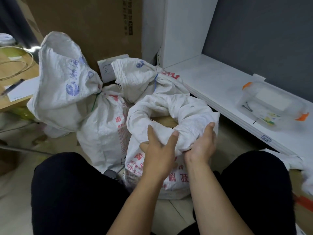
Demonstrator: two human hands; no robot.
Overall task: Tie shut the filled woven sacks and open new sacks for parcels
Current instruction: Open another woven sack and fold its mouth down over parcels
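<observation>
- Woven white plastic cloth is filling the floor space between a desk (15, 102) on the left and a white shelf (220, 85) on the right, where a person is sitting with knees apart.
- Standing furthest left, a tied sack (67, 92) is being held shut at the neck by a green tie (94, 102), its loose top flopping upward; the fabric is reading as thin, crinkly and limp above the knot.
- Sitting behind the middle, a second tied sack (140, 77) is being cinched by a blue tie (155, 82).
- Resting nearest the person, between the knees, the open sack (152, 160) is showing a rolled-down rim (186, 107) and something brown, probably a parcel (166, 122), lying inside.
- Pressing on the near rim, the left hand (158, 148) is pinching a fold of cloth between thumb and fingers.
- Cupping the roll just beside it, the right hand (202, 143) is clenching the thick cuff from beneath, thumb over the top.
- Judging by its slack folds, the weave is likely handling as light, soft and rather slick, so gathering the unrolled rim into one bunched neck looks the surest hold; the filled body is probably heavy and better left standing.
- Lying far right on the shelf, a clear box (272, 106) with orange clips is sitting well apart from the sacks.
</observation>
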